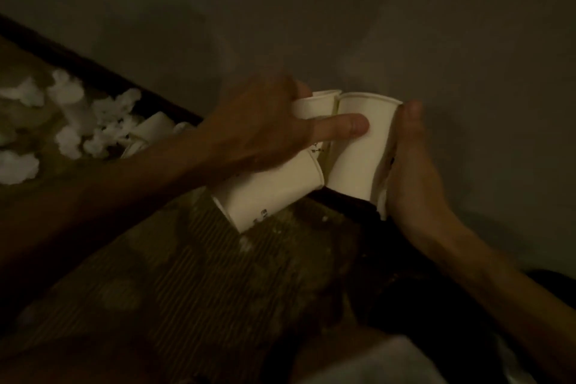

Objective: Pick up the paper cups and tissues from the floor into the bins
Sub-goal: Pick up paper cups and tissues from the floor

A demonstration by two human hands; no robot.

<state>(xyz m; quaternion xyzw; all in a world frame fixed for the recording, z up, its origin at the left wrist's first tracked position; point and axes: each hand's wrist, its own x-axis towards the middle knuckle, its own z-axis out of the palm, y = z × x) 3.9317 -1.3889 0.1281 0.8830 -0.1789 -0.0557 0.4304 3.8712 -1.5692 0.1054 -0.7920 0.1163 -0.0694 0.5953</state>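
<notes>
Head view, very dim: grey floor [374,25] fills the field from 11 to 3 o'clock. A ribbed brown surface [187,274] spreads at 6 o'clock. At 9 o'clock a dark-rimmed bin [93,68] holds white tissues [71,115] and a cup or two. At centre, the left hand [265,128] grips a cluster of paper cups [358,146], thumb laid across them. The right hand [414,171] clasps the cluster's 3 o'clock side, its fingers hidden behind.
</notes>
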